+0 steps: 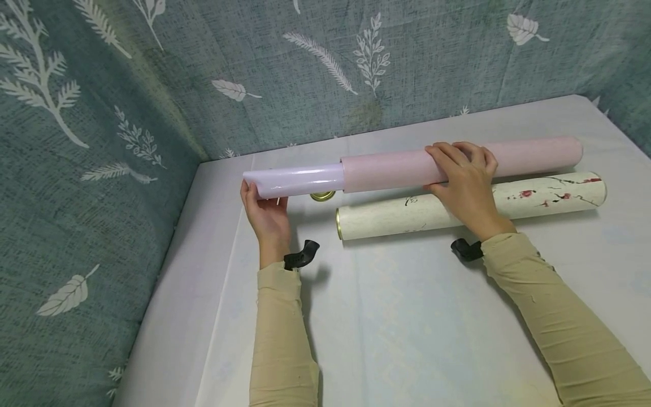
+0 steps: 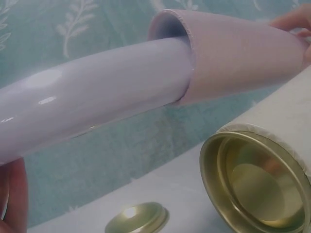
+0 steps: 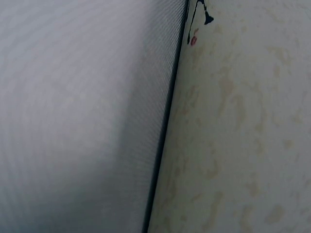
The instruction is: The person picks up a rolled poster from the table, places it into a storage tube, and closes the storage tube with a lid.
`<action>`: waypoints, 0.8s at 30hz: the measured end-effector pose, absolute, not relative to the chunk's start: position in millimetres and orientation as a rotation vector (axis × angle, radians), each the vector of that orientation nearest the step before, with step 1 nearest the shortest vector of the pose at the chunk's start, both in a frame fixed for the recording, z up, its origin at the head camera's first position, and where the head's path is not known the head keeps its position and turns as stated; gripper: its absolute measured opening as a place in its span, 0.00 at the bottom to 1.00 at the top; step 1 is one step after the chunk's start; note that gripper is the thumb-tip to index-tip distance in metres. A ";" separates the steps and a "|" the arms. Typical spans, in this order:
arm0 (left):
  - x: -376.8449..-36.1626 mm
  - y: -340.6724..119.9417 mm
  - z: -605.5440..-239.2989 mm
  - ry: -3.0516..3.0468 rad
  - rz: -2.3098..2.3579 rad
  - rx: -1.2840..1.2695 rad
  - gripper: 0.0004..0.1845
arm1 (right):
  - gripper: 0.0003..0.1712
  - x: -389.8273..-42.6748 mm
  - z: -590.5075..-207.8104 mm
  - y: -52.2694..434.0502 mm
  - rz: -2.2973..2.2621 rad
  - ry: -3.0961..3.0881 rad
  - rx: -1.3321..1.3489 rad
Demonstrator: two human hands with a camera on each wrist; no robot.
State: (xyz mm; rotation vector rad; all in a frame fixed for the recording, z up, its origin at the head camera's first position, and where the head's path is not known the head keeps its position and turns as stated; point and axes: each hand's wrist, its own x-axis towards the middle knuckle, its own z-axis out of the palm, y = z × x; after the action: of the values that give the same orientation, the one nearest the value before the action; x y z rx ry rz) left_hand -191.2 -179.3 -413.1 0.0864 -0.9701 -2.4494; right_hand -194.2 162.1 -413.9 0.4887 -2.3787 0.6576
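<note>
Holding pink tube (image 1: 458, 161), right hand (image 1: 465, 181) wraps it; left hand (image 1: 267, 212) cups glossy roll (image 1: 300, 180) (roughly a third still protrudes).

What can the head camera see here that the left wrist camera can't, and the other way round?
Only the head view shows both hands whole: the left hand holding the glossy lilac roll, the right hand with its fingers curled over the pink tube, plus the painted blossoms on the cream tube.

Only the left wrist view shows the cream tube's gold-lined open mouth and the whole loose gold lid.

Both show the roll sticking out of the pink tube.
</note>
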 end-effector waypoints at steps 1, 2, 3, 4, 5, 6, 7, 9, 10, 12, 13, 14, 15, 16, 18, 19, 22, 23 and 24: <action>-191.2 -179.6 -413.3 -0.968 -2.448 0.089 0.17 | 0.38 -194.1 -414.1 162.0 0.658 -2.379 0.489; -191.4 -180.1 -413.6 -0.964 -2.450 0.089 0.17 | 0.38 -194.0 -414.3 161.9 0.658 -2.379 0.490; -191.4 -180.5 -413.8 -0.965 -2.449 0.089 0.17 | 0.38 -194.0 -414.3 161.9 0.656 -2.379 0.491; -191.4 -180.7 -413.8 -0.968 -2.446 0.090 0.17 | 0.38 -194.0 -414.4 161.8 0.653 -2.378 0.492; -191.4 -181.0 -413.9 -0.967 -2.446 0.092 0.17 | 0.38 -194.1 -414.4 161.9 0.651 -2.377 0.493; -191.5 -181.2 -414.0 -0.970 -2.446 0.092 0.18 | 0.38 -194.1 -414.6 162.0 0.650 -2.376 0.493; -191.6 -181.4 -414.0 -0.971 -2.446 0.092 0.18 | 0.38 -194.2 -414.6 162.1 0.650 -2.375 0.494; -192.0 -181.7 -414.2 -0.972 -2.447 0.093 0.18 | 0.38 -194.5 -414.8 162.3 0.649 -2.374 0.493; -192.3 -181.7 -414.0 -0.970 -2.450 0.093 0.18 | 0.38 -194.6 -414.8 162.5 0.650 -2.373 0.491; -192.7 -181.8 -413.8 -0.970 -2.450 0.097 0.19 | 0.38 -194.9 -414.8 162.8 0.651 -2.372 0.489; -192.8 -181.9 -413.8 -0.974 -2.449 0.098 0.20 | 0.38 -194.9 -414.8 162.7 0.651 -2.371 0.489; -192.8 -182.1 -413.8 -0.980 -2.446 0.101 0.21 | 0.38 -194.9 -414.7 162.6 0.650 -2.370 0.489; -192.7 -182.3 -413.8 -0.986 -2.444 0.103 0.22 | 0.38 -194.9 -414.6 162.5 0.650 -2.369 0.491; -192.7 -182.5 -413.9 -0.990 -2.443 0.106 0.22 | 0.38 -194.8 -414.5 162.3 0.650 -2.368 0.492; -192.4 -182.8 -413.9 -0.999 -2.443 0.108 0.23 | 0.38 -194.3 -414.3 162.0 0.652 -2.367 0.494; -192.4 -183.0 -414.0 -1.007 -2.443 0.103 0.24 | 0.38 -194.1 -414.1 161.8 0.652 -2.367 0.494; -192.2 -183.0 -413.6 -1.016 -2.453 0.077 0.23 | 0.38 -193.6 -413.7 161.7 0.653 -2.368 0.490; -192.0 -182.7 -413.4 -1.025 -2.454 0.066 0.23 | 0.38 -193.5 -413.7 161.7 0.652 -2.369 0.490; -191.9 -182.5 -413.1 -1.029 -2.455 0.058 0.23 | 0.38 -193.6 -413.5 161.8 0.651 -2.369 0.489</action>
State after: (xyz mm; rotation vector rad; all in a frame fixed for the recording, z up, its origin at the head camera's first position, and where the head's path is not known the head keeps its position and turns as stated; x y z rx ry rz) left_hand -191.9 -182.5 -413.1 0.0581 -1.0293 -2.4552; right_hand -193.6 161.8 -413.5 0.4891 -2.3692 0.6514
